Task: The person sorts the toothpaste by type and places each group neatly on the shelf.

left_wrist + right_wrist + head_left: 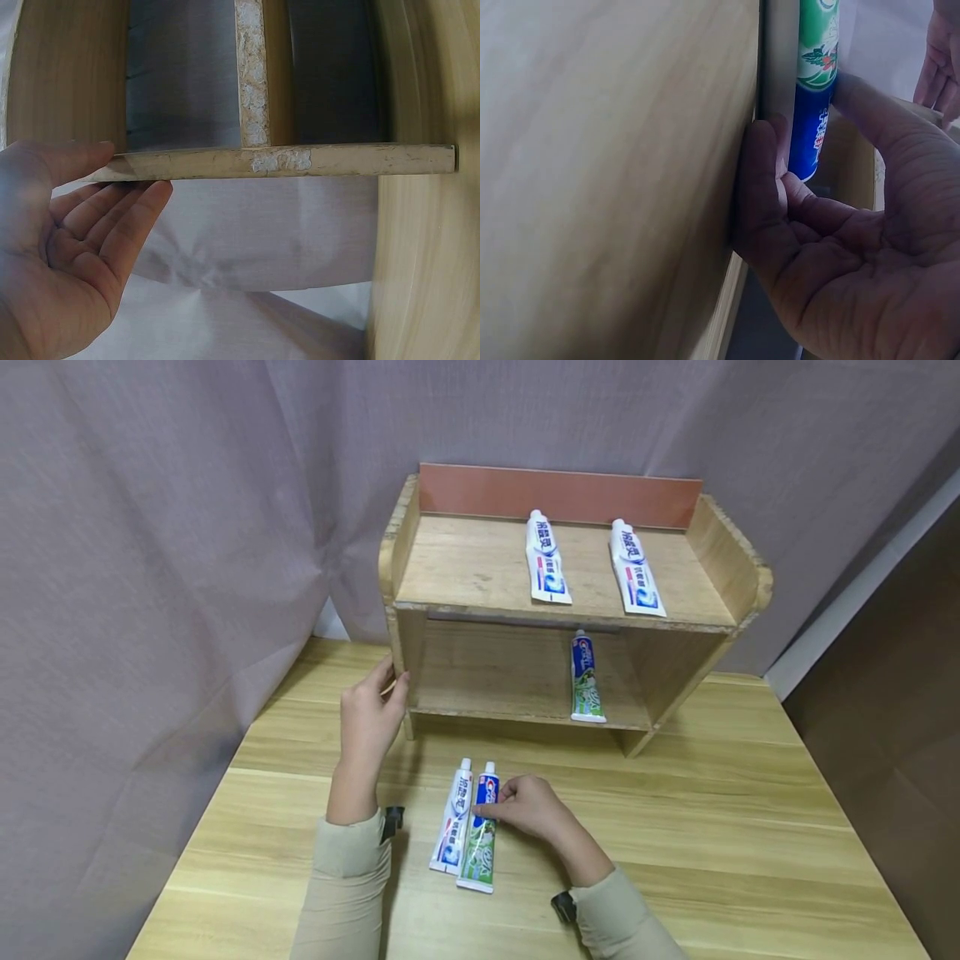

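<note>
My left hand point(371, 706) grips the left side panel point(202, 163) of a two-level wooden shelf, thumb on one face and fingers on the other. On the table in front of the shelf, my right hand point(536, 810) pinches a blue and green toothpaste tube point(478, 852), its thumb lying across the upper part. In the right wrist view the same green and blue tube point(817, 82) stands between thumb and fingers. Close along its left side lies a white and blue toothpaste tube point(452, 827). Both tubes have their caps toward the shelf.
Two white toothpaste tubes point(547, 564) point(637, 572) lie apart on the upper board point(465, 560). Another blue and green tube point(585, 681) lies right of centre on the lower board point(487, 677). A grey curtain point(187, 527) hangs behind the wooden table point(712, 827).
</note>
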### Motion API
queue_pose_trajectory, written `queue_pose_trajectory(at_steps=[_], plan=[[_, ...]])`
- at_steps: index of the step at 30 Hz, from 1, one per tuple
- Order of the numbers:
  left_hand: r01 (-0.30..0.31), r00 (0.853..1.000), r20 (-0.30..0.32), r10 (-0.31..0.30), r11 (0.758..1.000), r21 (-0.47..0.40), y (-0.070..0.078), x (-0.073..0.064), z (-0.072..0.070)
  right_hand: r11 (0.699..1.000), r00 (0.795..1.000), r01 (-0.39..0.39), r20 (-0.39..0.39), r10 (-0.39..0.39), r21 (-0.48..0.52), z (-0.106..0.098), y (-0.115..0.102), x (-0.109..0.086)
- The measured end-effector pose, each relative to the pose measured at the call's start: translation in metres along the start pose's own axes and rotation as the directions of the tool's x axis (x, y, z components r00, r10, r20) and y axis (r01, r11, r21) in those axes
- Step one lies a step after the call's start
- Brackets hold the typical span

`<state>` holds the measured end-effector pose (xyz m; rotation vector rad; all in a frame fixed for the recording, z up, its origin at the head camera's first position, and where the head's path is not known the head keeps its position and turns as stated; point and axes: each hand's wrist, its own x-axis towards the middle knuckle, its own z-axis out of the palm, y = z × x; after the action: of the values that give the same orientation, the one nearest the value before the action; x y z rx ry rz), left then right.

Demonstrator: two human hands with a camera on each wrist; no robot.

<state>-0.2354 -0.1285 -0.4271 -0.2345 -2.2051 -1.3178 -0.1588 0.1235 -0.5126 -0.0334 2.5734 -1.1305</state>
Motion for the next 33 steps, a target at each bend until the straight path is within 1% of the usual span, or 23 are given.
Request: queue_pose_trajectory(at_steps=[8,11,16,23,27,33], plan=[[0.002,1.0,0.0,-0.002,1.0,-0.002,0.002,0.0,-0.002,1.0,1.0,0.023,-0.001,-0.023,0.008,0.001,-0.003,-0.001],[0.009,1.0,0.001,-0.009,1.0,-0.007,0.002,0.0,-0.002,1.0,1.0,0.015,-0.003,-0.015,0.007,0.001,-0.003,-0.002],[0.013,1.0,0.003,-0.013,1.0,-0.019,0.002,-0.001,-0.002,1.0,1.0,-0.003,-0.021,0.003,-0.017,0.001,-0.003,-0.003],[-0.001,1.0,0.003,0.001,1.0,-0.006,0.0,-0.001,-0.001,0.999,0.999,0.012,-0.049,-0.014,-0.04,0.002,-0.002,-0.006],[-0.005,1.0,0.006,0.005,1.0,-0.005,0.0,-0.001,-0.001,1.0,0.998,0.016,-0.061,-0.016,-0.008,0.001,0.001,-0.008],[-0.006,1.0,0.008,0.006,1.0,-0.014,0.001,0.0,-0.002,0.996,0.998,0.02,-0.057,-0.015,0.082,0.001,0.01,-0.005]])
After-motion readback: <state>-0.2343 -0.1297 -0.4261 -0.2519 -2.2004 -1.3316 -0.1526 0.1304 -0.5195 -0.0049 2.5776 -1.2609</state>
